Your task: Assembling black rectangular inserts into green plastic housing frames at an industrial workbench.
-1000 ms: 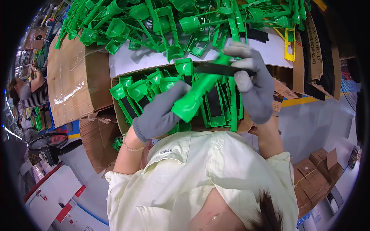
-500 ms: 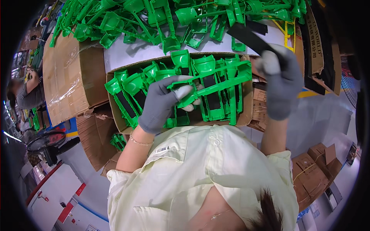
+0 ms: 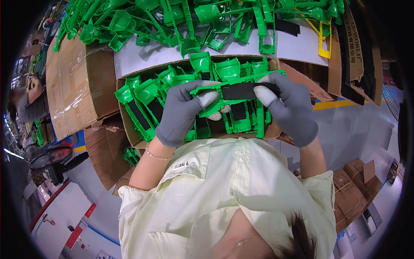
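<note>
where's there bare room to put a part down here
Bare room: the white sheet between the green pile and the box, mostly at its left and right ends. The side box top is bare too. The box is packed with green parts, and both hands, left and right, hold a black strip over it.

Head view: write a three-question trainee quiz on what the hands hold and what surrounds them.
1. True or false: both the left hand and the right hand wear grey gloves.
2. What colour is the flat strip pinched between the two hands? A) yellow B) black C) white
3. Fill in: the green plastic part under the strip is held above an open ______ box filled with similar parts.

Key: 1 true. 2 B. 3 cardboard.
</note>
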`<state>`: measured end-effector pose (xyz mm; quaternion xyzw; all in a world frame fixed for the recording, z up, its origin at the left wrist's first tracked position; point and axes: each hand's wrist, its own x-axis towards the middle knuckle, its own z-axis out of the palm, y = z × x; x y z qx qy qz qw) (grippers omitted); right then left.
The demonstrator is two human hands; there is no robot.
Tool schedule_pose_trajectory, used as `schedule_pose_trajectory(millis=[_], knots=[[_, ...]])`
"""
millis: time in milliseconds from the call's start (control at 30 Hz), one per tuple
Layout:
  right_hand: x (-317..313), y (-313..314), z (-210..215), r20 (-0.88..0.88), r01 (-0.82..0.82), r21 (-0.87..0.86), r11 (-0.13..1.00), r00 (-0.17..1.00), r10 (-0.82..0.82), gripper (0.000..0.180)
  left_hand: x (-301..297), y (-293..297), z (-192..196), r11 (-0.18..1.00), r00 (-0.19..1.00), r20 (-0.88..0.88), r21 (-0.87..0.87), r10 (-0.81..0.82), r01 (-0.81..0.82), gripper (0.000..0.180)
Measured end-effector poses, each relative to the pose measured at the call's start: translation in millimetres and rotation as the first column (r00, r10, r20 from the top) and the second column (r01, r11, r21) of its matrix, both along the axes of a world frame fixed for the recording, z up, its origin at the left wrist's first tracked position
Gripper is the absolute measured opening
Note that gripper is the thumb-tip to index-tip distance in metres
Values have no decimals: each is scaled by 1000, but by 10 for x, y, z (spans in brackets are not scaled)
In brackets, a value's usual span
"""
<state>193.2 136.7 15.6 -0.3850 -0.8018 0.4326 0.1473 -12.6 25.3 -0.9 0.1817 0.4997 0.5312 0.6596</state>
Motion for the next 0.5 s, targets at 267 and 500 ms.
schedule_pose_trajectory(millis=[267,500], knots=[[-82,-80,-123,-6,-2,55,998,1000,3,15,155,-6,42,991,991,-99,-90,87,-96,26],[-202,-202,35,-236,359,163,919,919,-317,24,99,-170,200,1000,970,-242,-2,30,-31,20]])
